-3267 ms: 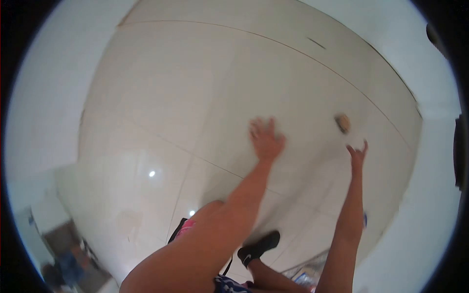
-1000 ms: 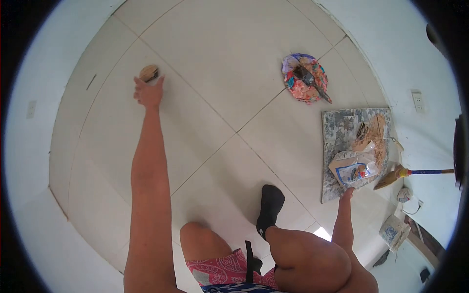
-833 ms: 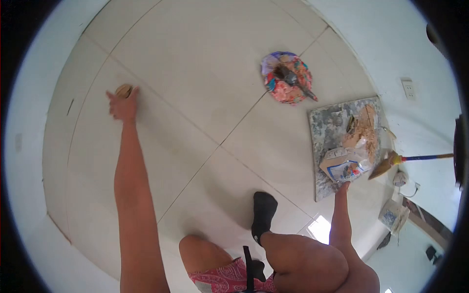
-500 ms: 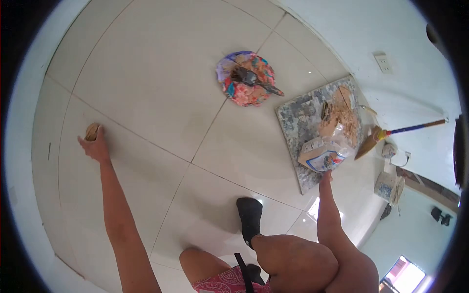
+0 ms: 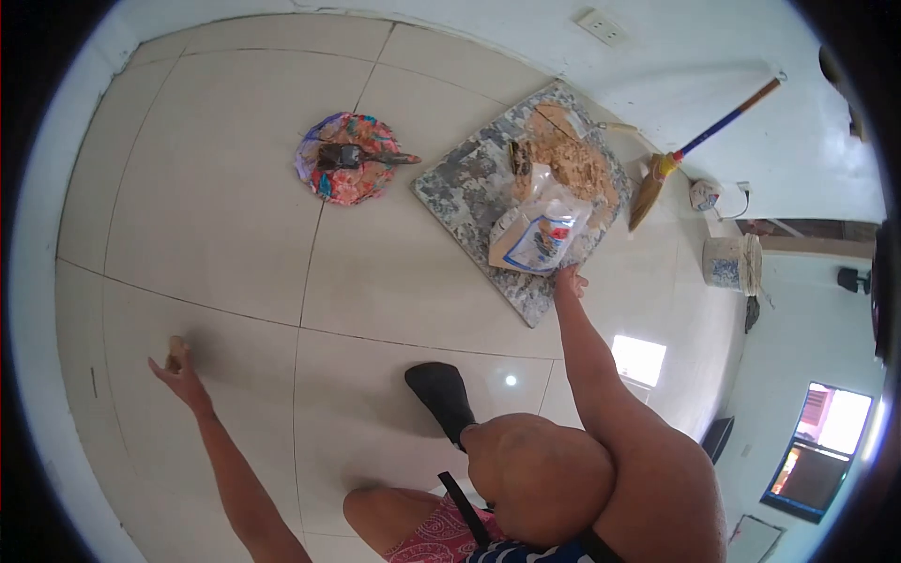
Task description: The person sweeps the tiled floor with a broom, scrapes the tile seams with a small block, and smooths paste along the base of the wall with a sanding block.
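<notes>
At the lower left, my left hand (image 5: 188, 379) is around a small tan, rounded object (image 5: 175, 351) on the tiled floor, with one finger stretched out to the left. My right hand (image 5: 571, 281) is at the lower edge of a grey, paint-spattered board (image 5: 460, 192), fingers curled and partly hidden. Just above it, a crumpled clear and white bag (image 5: 540, 236) with a blue-edged label lies on the board. Tan crumbly material (image 5: 577, 169) is spread beyond the bag. A dark brush (image 5: 347, 157) rests on a round, multicoloured pad (image 5: 361, 188) on the floor.
A broom (image 5: 657, 178) leans against the wall at the right. A stained bucket (image 5: 727, 263) stands beyond it. My black-socked foot (image 5: 439, 394) and bent knee are near the lower middle. An outlet (image 5: 601, 26) is on the upper wall.
The view has turned, bringing the board, pad, broom and window into sight. Both hands were apart from things earlier; my left hand is now at the tan object and my right at the board.
</notes>
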`<state>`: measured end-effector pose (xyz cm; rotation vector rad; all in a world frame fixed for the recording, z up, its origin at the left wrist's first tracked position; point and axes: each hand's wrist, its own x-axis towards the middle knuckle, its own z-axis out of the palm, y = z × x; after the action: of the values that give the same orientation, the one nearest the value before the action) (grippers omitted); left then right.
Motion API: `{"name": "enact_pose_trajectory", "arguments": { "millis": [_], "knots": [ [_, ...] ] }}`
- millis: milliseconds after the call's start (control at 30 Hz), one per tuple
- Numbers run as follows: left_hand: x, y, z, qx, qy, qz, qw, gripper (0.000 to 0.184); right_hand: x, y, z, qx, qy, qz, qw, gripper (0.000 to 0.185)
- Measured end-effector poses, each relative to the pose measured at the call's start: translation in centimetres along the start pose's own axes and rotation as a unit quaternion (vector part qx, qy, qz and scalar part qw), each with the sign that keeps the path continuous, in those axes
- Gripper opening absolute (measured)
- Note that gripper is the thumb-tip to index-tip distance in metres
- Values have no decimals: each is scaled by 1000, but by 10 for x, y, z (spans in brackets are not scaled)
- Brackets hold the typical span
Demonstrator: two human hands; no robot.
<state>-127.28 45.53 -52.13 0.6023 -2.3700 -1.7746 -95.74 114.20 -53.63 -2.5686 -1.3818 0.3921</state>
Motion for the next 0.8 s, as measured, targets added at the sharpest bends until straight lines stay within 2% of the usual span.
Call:
{"name": "enact_pose_trajectory", "arguments": {
  "millis": [67,133,233,267,300,333,367,433,467,533,567,600,633,700,800],
  "knots": [
    [-39,6,6,78,-56,24,995,91,5,5,4,10,-10,-5,1000,73],
    [-91,14,15,48,-87,42,994,88,10,9,6,27,-18,-17,999,74],
    [-182,28,30,0,-129,1,992,86,15,24,16,34,-34,-48,998,75],
    [-215,31,35,-26,-137,-14,990,86,35,37,35,-13,-73,-118,990,75],
    [-247,26,39,-12,-141,2,990,88,8,38,6,-62,-104,-216,969,73],
    [-277,19,44,1,-142,18,990,90,8,47,18,-50,-78,-241,966,60],
    [-309,15,52,-14,-150,13,989,91,16,55,47,55,-67,-150,985,54],
    [-367,2,66,-24,-164,18,986,92,3,68,48,156,-138,-148,967,58],
    [-394,-4,73,-7,-175,27,984,92,3,80,62,141,-142,-209,957,61],
    [-433,-7,85,4,-182,45,982,91,3,92,71,138,-145,-273,941,64],
    [-448,-10,92,28,-180,54,982,91,-2,98,59,286,-294,-208,888,62],
    [-462,-11,96,53,-176,62,981,91,-2,101,44,417,-432,-135,788,61],
    [-466,-16,97,54,-175,65,981,91,2,102,29,420,-433,-134,786,61],
    [-452,-20,95,-2,-206,-16,978,89,13,107,5,379,-512,-177,750,60],
    [-440,-19,90,-29,-239,-37,970,87,52,113,1,373,-492,-123,777,60]
  ]
}}
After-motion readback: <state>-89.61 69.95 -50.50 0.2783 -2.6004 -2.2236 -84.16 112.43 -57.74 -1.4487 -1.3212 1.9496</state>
